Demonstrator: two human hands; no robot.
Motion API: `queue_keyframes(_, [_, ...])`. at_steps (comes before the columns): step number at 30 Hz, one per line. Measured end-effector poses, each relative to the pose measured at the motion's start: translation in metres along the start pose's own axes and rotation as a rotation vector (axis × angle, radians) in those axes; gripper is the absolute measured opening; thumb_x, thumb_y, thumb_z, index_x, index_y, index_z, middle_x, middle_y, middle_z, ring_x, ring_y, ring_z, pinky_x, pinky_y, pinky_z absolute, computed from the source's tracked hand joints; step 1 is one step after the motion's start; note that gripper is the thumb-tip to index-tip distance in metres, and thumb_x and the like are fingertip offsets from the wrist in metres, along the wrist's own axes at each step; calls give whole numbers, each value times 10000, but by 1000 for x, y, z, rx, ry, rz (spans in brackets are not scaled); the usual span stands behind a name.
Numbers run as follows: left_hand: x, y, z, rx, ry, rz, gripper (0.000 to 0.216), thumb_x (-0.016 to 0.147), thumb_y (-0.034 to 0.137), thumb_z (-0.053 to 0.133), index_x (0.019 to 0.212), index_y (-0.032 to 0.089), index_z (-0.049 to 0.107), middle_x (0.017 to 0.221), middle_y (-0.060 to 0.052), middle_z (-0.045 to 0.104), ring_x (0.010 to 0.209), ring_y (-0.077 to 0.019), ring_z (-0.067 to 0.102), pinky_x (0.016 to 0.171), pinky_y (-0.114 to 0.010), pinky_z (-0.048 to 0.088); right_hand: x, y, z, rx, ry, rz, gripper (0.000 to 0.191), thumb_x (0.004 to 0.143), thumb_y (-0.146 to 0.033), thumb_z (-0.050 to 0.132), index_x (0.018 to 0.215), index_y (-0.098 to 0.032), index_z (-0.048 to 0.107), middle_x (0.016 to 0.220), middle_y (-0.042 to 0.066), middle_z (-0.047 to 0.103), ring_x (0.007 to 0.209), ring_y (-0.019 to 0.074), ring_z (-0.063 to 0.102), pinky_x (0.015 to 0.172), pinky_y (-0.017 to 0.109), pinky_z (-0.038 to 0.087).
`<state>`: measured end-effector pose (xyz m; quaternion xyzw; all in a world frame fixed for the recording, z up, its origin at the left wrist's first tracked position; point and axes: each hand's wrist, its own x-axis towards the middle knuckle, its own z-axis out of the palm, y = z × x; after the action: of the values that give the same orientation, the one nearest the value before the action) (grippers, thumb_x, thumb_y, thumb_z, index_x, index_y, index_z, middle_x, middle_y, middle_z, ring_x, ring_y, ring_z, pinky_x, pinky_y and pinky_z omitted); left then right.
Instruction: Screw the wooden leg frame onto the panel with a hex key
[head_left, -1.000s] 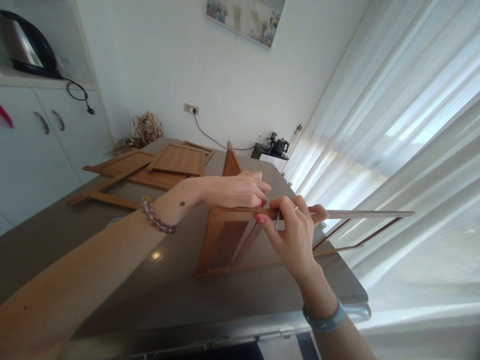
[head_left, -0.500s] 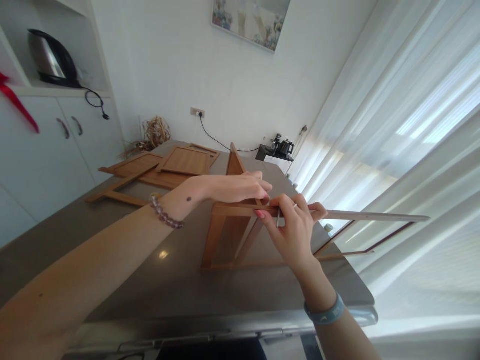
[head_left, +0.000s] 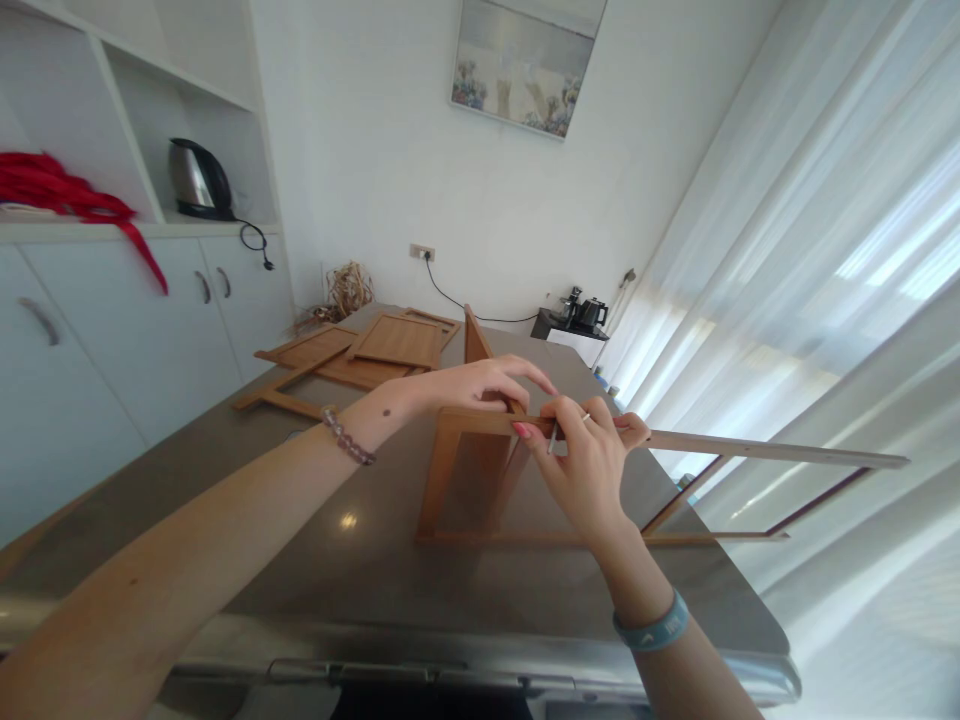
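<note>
A wooden frame (head_left: 457,470) stands upright on the grey table (head_left: 390,590), its long top rail reaching out past the table's right edge. My left hand (head_left: 480,385) rests on the top rail where an upright wooden panel (head_left: 475,342) meets it, fingers curled over the wood. My right hand (head_left: 589,465) is closed in a pinch around a thin metal tool (head_left: 553,440) held against the rail, right beside the left fingertips. A bead bracelet sits on my left wrist, a blue band on my right.
Flat wooden panels (head_left: 360,350) lie at the table's far end beside dry straw (head_left: 346,290). White cabinets (head_left: 112,330) with a kettle (head_left: 196,180) and red cloth (head_left: 67,190) stand on the left. Sheer curtains (head_left: 810,250) hang on the right. A small stand with kettles (head_left: 581,310) is by the far wall.
The view has swung right and up, showing more of the cabinets. My left fingers have lifted and spread slightly on the rail. The right hand keeps its pinch on the tool.
</note>
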<state>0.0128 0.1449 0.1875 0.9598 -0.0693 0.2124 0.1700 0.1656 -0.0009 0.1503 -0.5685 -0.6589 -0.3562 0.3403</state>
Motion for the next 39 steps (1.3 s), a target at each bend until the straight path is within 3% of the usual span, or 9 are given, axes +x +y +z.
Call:
queue_keyframes(2, [-5,-8,5,113,63,-38,236,915,390,540,791,227,657,1470,-37,437,1449,-308,189,1181,-468,113,1,0,2,13,-7,6,472,959,-602,369,766,-212,551,625,-27,654,741,173,525,760,365,178])
queue_keyframes(5, [-10,-19,14,125,51,-149,209,922,450,509,927,287,639,1296,-27,569,1399,-269,291,1179,-497,39,2,1,5,14,-13,18,466,953,-608,387,777,-213,563,630,-26,664,751,174,527,761,365,171])
queue_keyframes(9, [-11,-23,18,122,49,-170,375,958,524,349,928,255,608,1009,-46,597,1086,-237,510,1138,-501,139,2,2,6,18,-4,21,473,952,-608,387,771,-212,571,632,-20,671,758,174,526,768,370,169])
queue_keyframes(16, [-1,-5,5,65,-41,-97,542,960,610,227,828,220,580,869,-42,561,888,-209,513,1071,-433,274,-1,0,1,43,36,-4,456,951,-597,404,752,-215,555,600,-39,640,723,165,518,767,371,173])
queue_keyframes(20, [0,9,-1,24,-62,-88,440,980,494,331,805,210,619,893,-44,601,917,-203,534,1065,-404,310,-4,0,-1,52,34,-17,428,947,-579,437,759,-213,554,638,-40,662,722,159,514,754,365,182])
queue_keyframes(26, [-14,14,-10,-89,22,-152,212,950,311,490,1035,202,651,1012,-40,714,1017,-166,654,1181,-421,243,-3,0,-2,78,7,-12,401,942,-564,465,775,-214,567,662,-36,674,735,161,519,748,365,187])
queue_keyframes(30, [-22,2,-5,-153,112,-155,229,933,352,555,1051,235,712,1273,-81,669,1422,-230,393,1216,-466,175,-2,0,-2,75,26,-18,421,935,-580,462,757,-212,563,627,-35,658,721,163,522,741,364,186])
queue_keyframes(36, [-29,2,2,-221,117,-118,371,959,444,500,1265,295,649,1406,-61,574,1449,-232,346,1207,-428,246,-2,0,-3,60,36,-23,440,945,-587,425,766,-210,563,621,-30,657,712,169,526,749,366,192])
queue_keyframes(39, [-35,18,-3,-281,93,-121,497,997,527,325,1350,282,575,1487,-43,485,1469,-230,301,1230,-444,181,-2,-1,-4,56,46,-35,439,948,-581,425,755,-209,558,620,-35,651,700,164,515,739,363,191])
